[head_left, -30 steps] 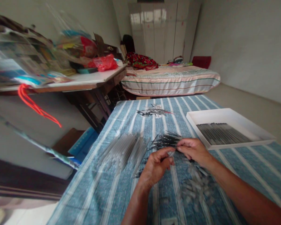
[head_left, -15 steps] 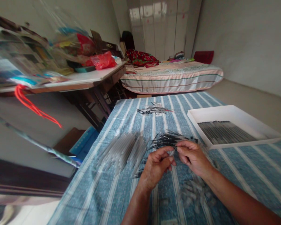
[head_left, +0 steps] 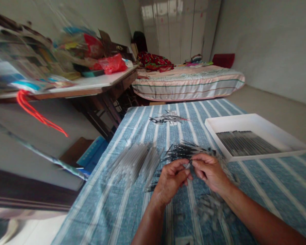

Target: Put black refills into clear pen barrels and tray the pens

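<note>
My left hand [head_left: 173,178] and my right hand [head_left: 209,170] meet over the striped cloth, fingertips pinched close together. A small pale piece with a dark end [head_left: 188,164] shows between them, gripped by my left fingers; my right fingertips close on its dark end. Just beyond my hands lies a bundle of thin black sticks [head_left: 181,151]. To the left rest bundles of translucent grey tubes [head_left: 132,163]. Small clear caps [head_left: 213,209] are scattered below my right hand, somewhat blurred.
A white open box [head_left: 255,119] at the right holds a row of dark-tipped sticks [head_left: 244,143]. Loose thin pieces [head_left: 169,118] lie near the far edge of the striped table [head_left: 127,211]. A cluttered desk [head_left: 91,85] stands left, a bed [head_left: 188,83] beyond.
The view has shifted very slightly. Both hands keep nearly the same pinched pose, with no clear change in what they hold.
</note>
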A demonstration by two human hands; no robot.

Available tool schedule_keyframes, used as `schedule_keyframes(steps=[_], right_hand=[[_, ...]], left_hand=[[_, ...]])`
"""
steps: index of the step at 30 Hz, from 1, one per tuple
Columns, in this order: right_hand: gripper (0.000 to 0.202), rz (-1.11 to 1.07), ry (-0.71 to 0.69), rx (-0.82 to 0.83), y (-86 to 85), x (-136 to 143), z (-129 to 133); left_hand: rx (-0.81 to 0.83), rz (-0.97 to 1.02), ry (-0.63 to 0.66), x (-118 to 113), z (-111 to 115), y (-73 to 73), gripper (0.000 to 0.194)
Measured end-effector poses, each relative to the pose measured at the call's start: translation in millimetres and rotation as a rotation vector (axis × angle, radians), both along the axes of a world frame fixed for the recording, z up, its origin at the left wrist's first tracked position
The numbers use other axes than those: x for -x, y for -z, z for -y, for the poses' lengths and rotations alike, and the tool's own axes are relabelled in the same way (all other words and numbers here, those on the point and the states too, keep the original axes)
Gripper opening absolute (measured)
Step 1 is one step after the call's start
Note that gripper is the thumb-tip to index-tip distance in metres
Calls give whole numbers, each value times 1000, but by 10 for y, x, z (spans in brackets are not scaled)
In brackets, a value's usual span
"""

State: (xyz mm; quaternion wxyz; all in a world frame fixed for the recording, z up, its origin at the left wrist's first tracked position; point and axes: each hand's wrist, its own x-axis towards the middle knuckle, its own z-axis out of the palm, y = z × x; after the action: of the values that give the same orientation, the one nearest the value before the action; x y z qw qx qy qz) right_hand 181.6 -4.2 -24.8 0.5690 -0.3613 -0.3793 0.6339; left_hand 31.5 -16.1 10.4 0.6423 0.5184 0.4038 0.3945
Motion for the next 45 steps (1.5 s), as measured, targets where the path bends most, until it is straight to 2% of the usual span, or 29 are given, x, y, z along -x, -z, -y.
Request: schedule_keyframes(steps=[5,10,16,22,27,30,37,40,42,45], right_hand=[[21,165,-12,-63,34,-49,-2],[21,412,-89,-185,27,-187,-36],[21,607,-174,-275,3,-262,-87],[18,634,-247,-277,-9,-270,-141],[22,712,-272,-315,-26,-290,-146],[32,803,-243,-383,-50,-297,-143],[15,777,-222,-405,-80,-299,-128],[31,856,-193,-399,-70,-287,-125],[35,883,-163,-396,-69,-282,-124],[22,863,-160,-434,-75,-276,-117]], left_hand=[[2,-13,9,-11,-11,3,21],[-6,-125,30,-17,-20,-2,13],[-43,-250,88,5,-55,1,12],[-59,-385,172,17,-107,-48,15],[-37,-412,216,15,-113,-49,16],[-35,-407,218,10,-112,-29,15],[-30,-395,195,4,-106,-39,16],[-30,-386,209,3,-106,-33,16],[-33,-378,205,2,-107,-27,16],[-39,-385,204,-3,-104,-26,14]])
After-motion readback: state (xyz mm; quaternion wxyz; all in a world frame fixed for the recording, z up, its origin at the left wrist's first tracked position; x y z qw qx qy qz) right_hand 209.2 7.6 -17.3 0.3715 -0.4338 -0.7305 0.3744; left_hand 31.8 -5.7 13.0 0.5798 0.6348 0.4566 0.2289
